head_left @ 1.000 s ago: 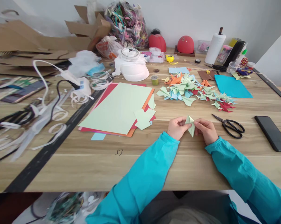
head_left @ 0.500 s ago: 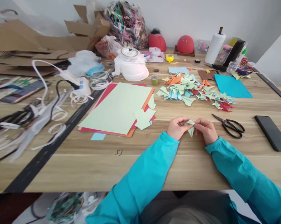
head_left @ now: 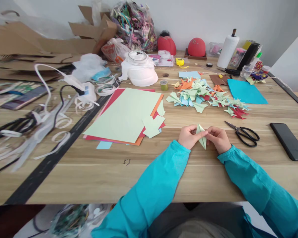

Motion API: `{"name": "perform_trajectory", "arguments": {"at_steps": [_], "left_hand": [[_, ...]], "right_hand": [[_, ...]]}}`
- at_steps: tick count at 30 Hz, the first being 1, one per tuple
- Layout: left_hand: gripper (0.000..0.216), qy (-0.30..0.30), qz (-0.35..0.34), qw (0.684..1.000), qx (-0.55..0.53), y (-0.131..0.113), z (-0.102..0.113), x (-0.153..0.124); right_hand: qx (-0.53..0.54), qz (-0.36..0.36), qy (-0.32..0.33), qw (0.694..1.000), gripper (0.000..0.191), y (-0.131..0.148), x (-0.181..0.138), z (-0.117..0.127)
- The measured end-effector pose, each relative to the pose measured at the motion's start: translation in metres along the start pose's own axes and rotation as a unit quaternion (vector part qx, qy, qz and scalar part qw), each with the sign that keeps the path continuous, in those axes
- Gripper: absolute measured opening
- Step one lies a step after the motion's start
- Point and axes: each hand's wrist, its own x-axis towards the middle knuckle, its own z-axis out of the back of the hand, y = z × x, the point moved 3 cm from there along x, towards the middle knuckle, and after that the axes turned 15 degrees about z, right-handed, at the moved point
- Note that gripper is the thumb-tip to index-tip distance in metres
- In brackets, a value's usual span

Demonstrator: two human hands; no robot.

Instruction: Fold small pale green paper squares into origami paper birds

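A small folded piece of pale green paper is pinched between my two hands, just above the wooden table. It has a narrow diamond shape with a crease down its length. My left hand grips it from the left, thumb across its front. From the right, my right hand pinches its edge; some of those fingers are hidden behind the paper. Beyond my hands lies a heap of folded paper figures in green, orange, blue and red. Black-handled scissors rest to the right of my right hand.
Left of my hands lies a stack of coloured paper sheets, with green paper pieces at its corner. A black phone is at the far right. Cables and white strips clutter the left side. Turquoise paper lies behind.
The folded paper has changed from a shape with its top bent over to a long upright diamond, its upper point now showing above my fingers. Both hands stay in nearly the same place.
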Motion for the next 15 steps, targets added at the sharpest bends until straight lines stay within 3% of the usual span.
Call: {"name": "perform_trajectory", "arguments": {"at_steps": [4,10,15], "left_hand": [[0.022,-0.029,-0.017,0.999,0.014,-0.001,0.002,0.0],[0.021,-0.006,-0.004,0.999,-0.043,0.006,0.002,0.005],[0.021,-0.036,-0.001,0.995,-0.091,0.009,0.005,0.008]], "right_hand": [[-0.011,-0.003,0.011,1.0,0.028,-0.001,0.0,-0.001],[0.001,-0.01,0.013,1.0,0.026,-0.003,0.0,0.001],[-0.001,-0.02,0.023,1.0,0.025,-0.002,0.0,0.0]]}}
